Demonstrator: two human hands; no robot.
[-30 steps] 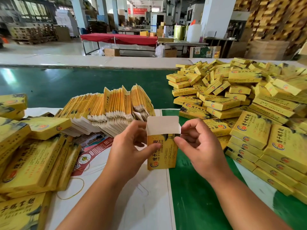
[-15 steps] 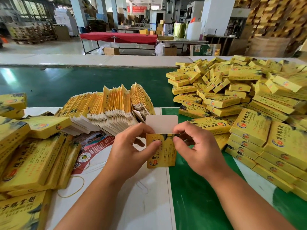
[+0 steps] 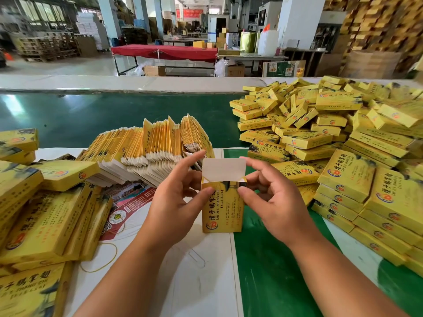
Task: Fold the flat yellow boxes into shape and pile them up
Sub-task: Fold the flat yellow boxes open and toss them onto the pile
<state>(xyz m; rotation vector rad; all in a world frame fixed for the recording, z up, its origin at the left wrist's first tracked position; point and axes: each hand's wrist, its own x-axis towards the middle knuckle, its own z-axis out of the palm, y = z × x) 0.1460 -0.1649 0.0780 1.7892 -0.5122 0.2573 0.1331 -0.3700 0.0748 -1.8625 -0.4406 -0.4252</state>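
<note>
I hold one small yellow printed cardboard box (image 3: 221, 207) upright above the table edge, between both hands. My left hand (image 3: 176, 197) grips its left side with the thumb on the front panel; my right hand (image 3: 270, 200) pinches the upper right corner. The white top flap (image 3: 223, 168) stands open, so closing is the step in hand. Next, I judge: tuck the flap, then place the box on the heap of folded yellow boxes (image 3: 332, 143) at right.
</note>
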